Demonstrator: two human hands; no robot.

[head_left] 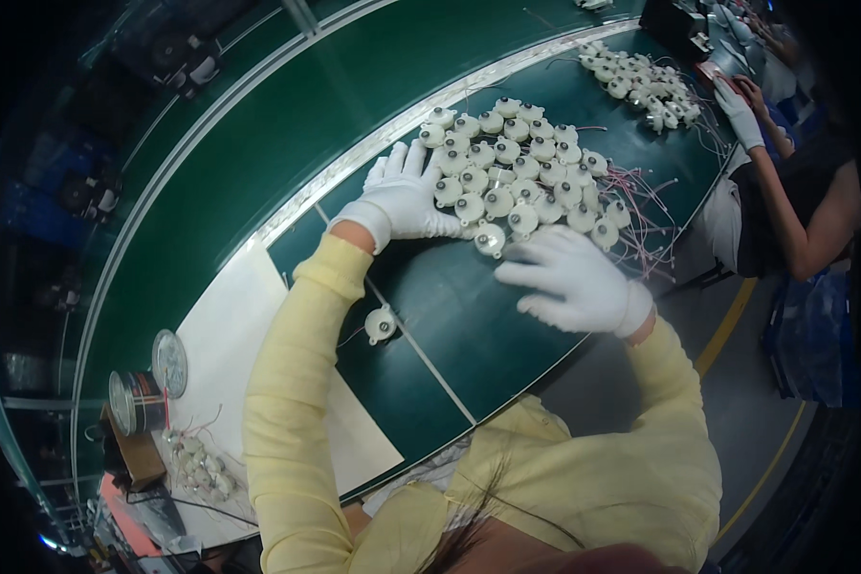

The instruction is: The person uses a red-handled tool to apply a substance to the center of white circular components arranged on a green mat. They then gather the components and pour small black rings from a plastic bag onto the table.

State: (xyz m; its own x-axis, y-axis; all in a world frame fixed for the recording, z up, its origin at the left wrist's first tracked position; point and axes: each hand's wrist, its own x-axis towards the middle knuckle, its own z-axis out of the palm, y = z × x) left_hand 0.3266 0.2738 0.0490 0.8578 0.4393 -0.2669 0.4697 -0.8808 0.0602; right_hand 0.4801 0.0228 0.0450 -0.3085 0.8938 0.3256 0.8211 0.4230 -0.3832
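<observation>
A dense group of small round white motors (pixel 498 202) with dark centre shafts covers the green work surface ahead of me. Pink and white wires (pixel 647 206) trail from its right side. Along the group's left edge lies my left hand (pixel 407 194) in a white glove, fingers spread against the outer motors. My right hand (pixel 574 277), gloved too, hovers at the near edge with its fingers apart, close to one motor (pixel 489 240) between the two hands. Neither hand grips anything. A single motor (pixel 381 324) with a thin wire sits apart, nearer to me on the left.
White sheet (pixel 249 330) covers the left bench. On it stand an open tin (pixel 137 401), its round lid (pixel 169 364) and a bag of small parts (pixel 199 467). Another motor group (pixel 641 84) lies far right, by a co-worker's gloved hand (pixel 739 115). A raised pale rail (pixel 383 136) borders the far side.
</observation>
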